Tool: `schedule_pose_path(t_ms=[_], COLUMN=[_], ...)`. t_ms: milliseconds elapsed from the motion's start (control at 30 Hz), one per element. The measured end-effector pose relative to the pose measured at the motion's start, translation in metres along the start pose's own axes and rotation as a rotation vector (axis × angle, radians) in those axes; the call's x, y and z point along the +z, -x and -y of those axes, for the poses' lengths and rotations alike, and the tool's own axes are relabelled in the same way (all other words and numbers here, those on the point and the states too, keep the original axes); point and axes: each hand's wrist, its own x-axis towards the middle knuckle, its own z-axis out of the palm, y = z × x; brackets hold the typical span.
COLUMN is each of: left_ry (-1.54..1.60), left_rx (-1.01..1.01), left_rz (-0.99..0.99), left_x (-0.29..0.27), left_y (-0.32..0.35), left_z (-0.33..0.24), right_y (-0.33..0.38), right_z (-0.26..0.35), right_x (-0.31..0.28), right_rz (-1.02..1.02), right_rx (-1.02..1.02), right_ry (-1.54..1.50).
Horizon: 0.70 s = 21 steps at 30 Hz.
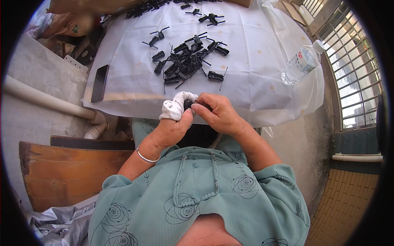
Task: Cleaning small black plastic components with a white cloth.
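Observation:
My left hand [174, 123], its fingers wrapped in white cloth [176, 105], and my right hand [217, 112] meet just in front of the table edge. Both pinch one small black plastic part [193, 103] between them; most of it is hidden by the fingers. A silver bangle [147, 158] sits on my left wrist. Beyond the hands, a pile of several black plastic clips with thin wire arms [186, 61] lies on the white sheet covering the table [254, 57]. More clips [211, 17] lie farther back.
A dark phone [99, 83] lies at the table's left edge. A clear water bottle [301, 62] lies on its side at the right. White pipes [45, 100] and a brown wooden board [74, 172] are at left. Window bars [353, 61] are at right.

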Motion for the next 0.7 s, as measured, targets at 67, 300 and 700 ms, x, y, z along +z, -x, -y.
schedule_pose_path(t_ms=[67, 300, 700], left_ry=[-0.088, -0.386, -0.903], left_rx=[0.138, 0.260, 0.250], left_rz=[-0.092, -0.104, 0.084], left_x=[-0.001, 0.007, -0.017], left_y=[-0.002, -0.003, -0.004], left_z=[0.011, 0.006, -0.002], right_y=[0.001, 0.001, -0.025], right_z=[-0.001, -0.002, -0.033], right_x=[0.001, 0.008, -0.051], right_rz=[0.027, 0.073, -0.263], right_rx=[-0.043, 0.008, -0.016], right_ry=[0.018, 0.061, 0.538])
